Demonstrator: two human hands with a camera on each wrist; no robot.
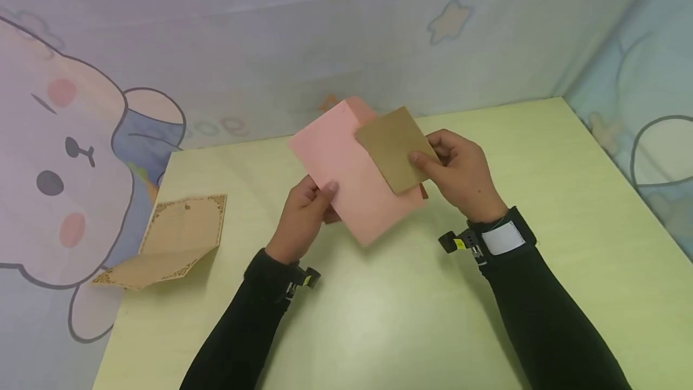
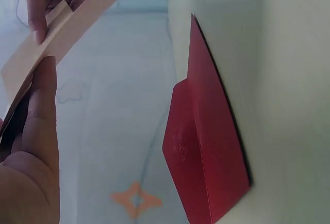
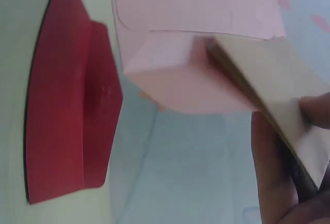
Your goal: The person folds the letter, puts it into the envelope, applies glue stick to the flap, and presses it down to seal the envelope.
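Both hands pinch paper: left hand [image 1: 303,212] clamps the smooth pink envelope [image 1: 352,179], right hand [image 1: 460,173] clamps the flat brown card [image 1: 392,146] above the bench [image 1: 568,209].

A folded tan card [image 1: 170,239] and a red envelope [image 2: 206,146] lie on the green table [image 1: 568,245].

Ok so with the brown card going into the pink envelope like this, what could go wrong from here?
The card sits skewed across the pink envelope, so a corner may catch on the opening and bend. The left hand pinches the envelope only near one lower edge, so it could twist or slip while the right hand pushes. All of this is held above the table, directly over a red envelope, which a dropped card could land on.
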